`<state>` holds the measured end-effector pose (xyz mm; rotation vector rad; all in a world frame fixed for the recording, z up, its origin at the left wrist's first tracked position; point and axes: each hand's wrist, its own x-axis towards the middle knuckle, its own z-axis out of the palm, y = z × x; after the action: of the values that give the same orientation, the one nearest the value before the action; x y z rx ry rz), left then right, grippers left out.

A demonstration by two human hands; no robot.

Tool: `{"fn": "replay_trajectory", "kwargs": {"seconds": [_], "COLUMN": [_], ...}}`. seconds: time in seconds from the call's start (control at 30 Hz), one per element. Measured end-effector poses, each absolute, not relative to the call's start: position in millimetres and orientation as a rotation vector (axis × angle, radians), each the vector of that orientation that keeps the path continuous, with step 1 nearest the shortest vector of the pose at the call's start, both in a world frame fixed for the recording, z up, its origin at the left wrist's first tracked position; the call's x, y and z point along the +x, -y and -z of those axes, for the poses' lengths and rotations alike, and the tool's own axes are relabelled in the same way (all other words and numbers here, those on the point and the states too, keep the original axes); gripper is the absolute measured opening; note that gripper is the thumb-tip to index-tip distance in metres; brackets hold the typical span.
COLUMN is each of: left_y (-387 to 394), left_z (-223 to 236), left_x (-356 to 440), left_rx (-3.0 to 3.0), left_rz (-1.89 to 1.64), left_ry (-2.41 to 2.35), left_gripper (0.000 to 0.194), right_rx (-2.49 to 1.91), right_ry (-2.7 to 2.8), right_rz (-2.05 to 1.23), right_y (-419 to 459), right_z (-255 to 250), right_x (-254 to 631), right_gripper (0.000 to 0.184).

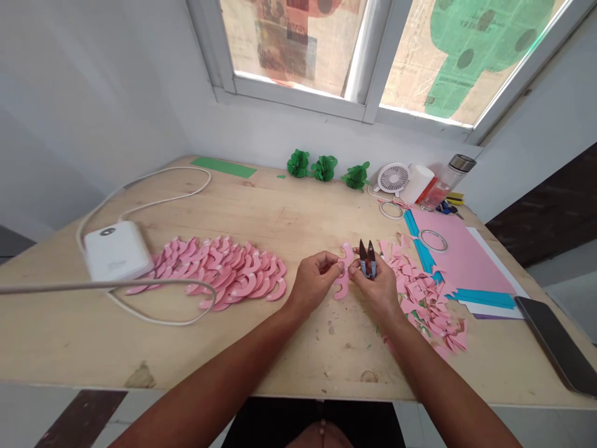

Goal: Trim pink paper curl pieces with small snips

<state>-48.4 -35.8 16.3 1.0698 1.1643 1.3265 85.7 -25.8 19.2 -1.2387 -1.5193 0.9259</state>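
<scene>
Between my two hands is a pink paper cutout [346, 287] with curved, wavy edges. My left hand [319, 280] pinches its left side between thumb and fingers. Closed around a pair of small thread snips [367, 264], my right hand [377, 289] also has its thumb and fingertip at the paper's right edge. The snips' dark blades point away from me, slightly apart. To the left lies a heap of curved pink paper pieces [233, 270], overlapping in rows. Pink paper scraps [426, 298] are scattered right of my right hand.
A white power bank [116, 252] with a looping cable stands at left. Green paper flowers [324, 168] and a small fan [394, 178] line the wall, beside a glass bottle [445, 183]. Pink sheets [471, 255], a tape roll [433, 241] and a phone [557, 342] lie at right.
</scene>
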Motion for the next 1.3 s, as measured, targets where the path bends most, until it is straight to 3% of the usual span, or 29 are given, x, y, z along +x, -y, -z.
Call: {"fn": "replay_trajectory", "kwargs": {"seconds": [0.47,0.57,0.7,0.93,1.3], "left_y": [35.3,37.5,40.7,41.1,34.8], "left_z": [-15.6,-17.4,-19.5,-17.9,-13.5], "left_x": [-49.4,-49.8,-50.3,-50.5,-55.0], "left_rx": [0.971,1.076,1.405,1.560,1.523], "left_rz": [-1.331,-1.445,-1.470,-1.421,-1.524], "left_ry": [-1.054,-1.072,-1.153,-1.173,-1.363], "left_gripper": [0.020,0.022,0.004,0.015,0.013], "right_rx": [-1.237,-1.224,-1.227,-1.204,-1.240], "right_ry": [1.478,1.451,1.442,1.444,1.343], "right_rz": [-1.004,-1.037,-1.052,-1.081,-1.197], "right_y": [24.8,24.0,23.2,23.7,26.1], "right_z": [-18.1,-16.3,-13.9,-17.0,-18.6], "right_x": [86.4,87.7,88.6,87.3,87.3], "right_gripper": [0.028,0.027,0.032,0.037,0.027]}}
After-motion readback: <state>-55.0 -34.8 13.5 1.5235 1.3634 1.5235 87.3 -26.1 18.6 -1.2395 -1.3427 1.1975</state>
